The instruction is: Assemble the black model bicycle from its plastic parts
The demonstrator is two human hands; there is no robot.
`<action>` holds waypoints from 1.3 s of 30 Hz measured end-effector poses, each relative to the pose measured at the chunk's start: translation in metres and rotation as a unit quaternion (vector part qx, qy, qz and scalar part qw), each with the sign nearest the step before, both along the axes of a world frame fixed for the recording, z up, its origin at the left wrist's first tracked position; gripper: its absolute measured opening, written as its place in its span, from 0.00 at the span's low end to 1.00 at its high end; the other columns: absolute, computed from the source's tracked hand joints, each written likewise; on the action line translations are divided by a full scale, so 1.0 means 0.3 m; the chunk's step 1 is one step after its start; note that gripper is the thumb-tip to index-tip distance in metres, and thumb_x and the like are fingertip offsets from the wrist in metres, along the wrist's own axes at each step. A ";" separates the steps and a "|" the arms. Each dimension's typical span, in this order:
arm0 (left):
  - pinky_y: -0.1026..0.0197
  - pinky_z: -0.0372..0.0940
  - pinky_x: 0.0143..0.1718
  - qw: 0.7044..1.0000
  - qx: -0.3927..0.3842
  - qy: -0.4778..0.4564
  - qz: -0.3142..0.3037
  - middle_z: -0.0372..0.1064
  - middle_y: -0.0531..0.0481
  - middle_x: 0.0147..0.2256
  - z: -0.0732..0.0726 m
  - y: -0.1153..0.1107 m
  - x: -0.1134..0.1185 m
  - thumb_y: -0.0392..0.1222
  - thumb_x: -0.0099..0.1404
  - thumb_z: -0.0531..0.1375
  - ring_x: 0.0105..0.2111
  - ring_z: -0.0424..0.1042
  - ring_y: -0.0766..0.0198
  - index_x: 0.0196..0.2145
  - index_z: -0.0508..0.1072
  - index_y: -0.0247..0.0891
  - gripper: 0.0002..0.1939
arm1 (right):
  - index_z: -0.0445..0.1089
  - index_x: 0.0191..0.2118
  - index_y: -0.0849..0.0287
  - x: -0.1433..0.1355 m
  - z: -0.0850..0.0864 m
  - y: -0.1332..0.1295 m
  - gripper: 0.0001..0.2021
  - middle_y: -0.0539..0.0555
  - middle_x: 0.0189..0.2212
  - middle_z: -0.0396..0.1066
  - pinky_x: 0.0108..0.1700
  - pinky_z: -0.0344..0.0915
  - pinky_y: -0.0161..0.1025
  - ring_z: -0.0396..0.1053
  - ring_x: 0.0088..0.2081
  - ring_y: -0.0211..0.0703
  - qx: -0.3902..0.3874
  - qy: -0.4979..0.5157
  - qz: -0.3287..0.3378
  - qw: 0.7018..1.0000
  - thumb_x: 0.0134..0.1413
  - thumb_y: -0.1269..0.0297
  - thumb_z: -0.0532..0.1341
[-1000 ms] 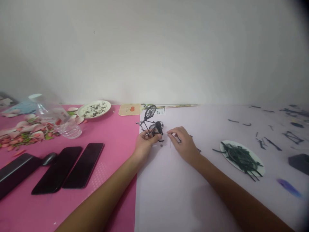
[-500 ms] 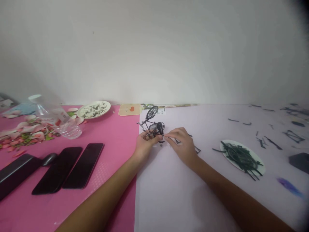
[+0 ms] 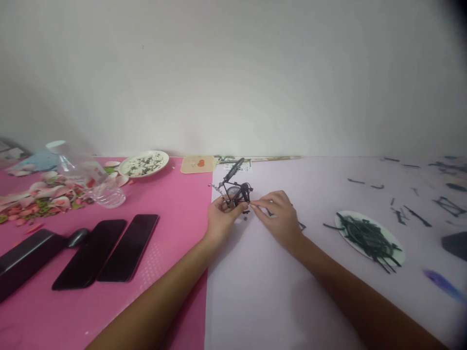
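A small black model bicycle [image 3: 233, 187] is tilted up above the table, one wheel raised toward the wall. My left hand [image 3: 224, 216] grips its lower part, thumb and fingers closed around it. From the right, my right hand [image 3: 279, 214] reaches in with thumb and forefinger pinched together at the bicycle's edge. What sits in that pinch is too small to make out. Small dark parts lie on the table just below the bicycle, and a dark frame-shaped piece [image 3: 302, 226] shows partly behind my right hand.
To the right, a white oval plate [image 3: 341, 236] holds dark green strips, with loose black parts [image 3: 418, 216] beyond it. On the pink side lie two phones [image 3: 129, 248], a tilted plastic bottle [image 3: 109, 192], petals [image 3: 34, 201] and a plate of white bits [image 3: 166, 158].
The bicycle has turned in my left hand, so its raised wheel now appears narrower. Both hands stay close together, and the whole view has shifted slightly.
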State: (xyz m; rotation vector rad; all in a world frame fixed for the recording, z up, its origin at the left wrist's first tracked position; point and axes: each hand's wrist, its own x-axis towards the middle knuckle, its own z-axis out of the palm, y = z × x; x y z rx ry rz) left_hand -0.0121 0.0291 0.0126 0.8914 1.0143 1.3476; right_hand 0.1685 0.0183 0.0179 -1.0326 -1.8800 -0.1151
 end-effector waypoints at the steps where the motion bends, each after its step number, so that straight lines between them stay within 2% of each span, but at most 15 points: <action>1: 0.57 0.72 0.41 1.000 0.007 0.006 0.003 0.80 0.48 0.34 0.003 -0.004 0.001 0.44 0.47 0.79 0.35 0.79 0.58 0.40 0.78 0.36 0.24 | 0.81 0.43 0.48 0.001 0.002 0.001 0.08 0.53 0.33 0.77 0.43 0.71 0.50 0.69 0.40 0.49 0.006 -0.007 0.000 1.000 0.62 0.69 0.68; 7: 0.57 0.72 0.41 0.998 0.053 0.023 -0.006 0.81 0.45 0.35 0.012 -0.022 0.006 0.47 0.54 0.76 0.38 0.80 0.56 0.41 0.79 0.36 0.20 | 0.81 0.41 0.49 -0.002 0.009 -0.003 0.08 0.53 0.32 0.77 0.42 0.72 0.49 0.69 0.39 0.50 0.020 -0.022 -0.008 1.000 0.61 0.71 0.67; 15: 0.58 0.71 0.40 0.997 0.063 0.042 0.004 0.81 0.46 0.36 0.008 -0.023 0.011 0.45 0.55 0.75 0.38 0.79 0.56 0.41 0.80 0.37 0.18 | 0.81 0.39 0.49 -0.011 0.000 -0.008 0.07 0.52 0.31 0.77 0.38 0.72 0.46 0.71 0.39 0.48 0.002 -0.002 -0.011 1.000 0.61 0.70 0.67; 24: 0.57 0.72 0.43 0.996 0.076 0.055 0.006 0.81 0.44 0.39 0.002 -0.022 0.007 0.46 0.57 0.75 0.41 0.80 0.55 0.42 0.79 0.37 0.18 | 0.81 0.42 0.50 0.003 0.002 -0.004 0.09 0.53 0.32 0.77 0.39 0.73 0.46 0.70 0.39 0.48 0.019 -0.052 0.015 0.998 0.62 0.72 0.66; 32: 0.56 0.72 0.41 0.998 0.050 0.039 0.013 0.81 0.44 0.37 0.001 -0.030 0.014 0.47 0.54 0.76 0.40 0.81 0.53 0.42 0.78 0.36 0.21 | 0.80 0.40 0.51 -0.012 -0.005 -0.014 0.06 0.52 0.30 0.75 0.35 0.70 0.44 0.70 0.36 0.46 -0.015 0.031 0.012 0.999 0.62 0.70 0.67; 39: 0.56 0.72 0.42 1.000 0.022 0.014 0.007 0.81 0.43 0.36 0.010 -0.046 0.021 0.49 0.54 0.76 0.40 0.81 0.53 0.42 0.77 0.35 0.23 | 0.80 0.39 0.52 -0.014 0.002 -0.018 0.06 0.52 0.30 0.75 0.35 0.69 0.44 0.69 0.35 0.46 -0.015 0.048 0.020 0.999 0.61 0.71 0.67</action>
